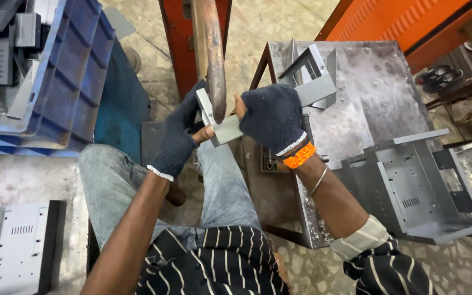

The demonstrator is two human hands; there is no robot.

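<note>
Here the grey metal surface (378,93) carries bent sheet-metal brackets (315,76), and a large grey metal chassis (411,191) stands at its right. A blue crate (77,71) sits to the left. Both gloved hands, left hand (178,134) and right hand (271,117), have their fingers closed around a small grey metal plate (226,128), probably to steady it under the copper-coloured rod (214,60) that touches it.

From where I stand, no package, label, sign or screen shows anywhere in this workshop view.
</note>
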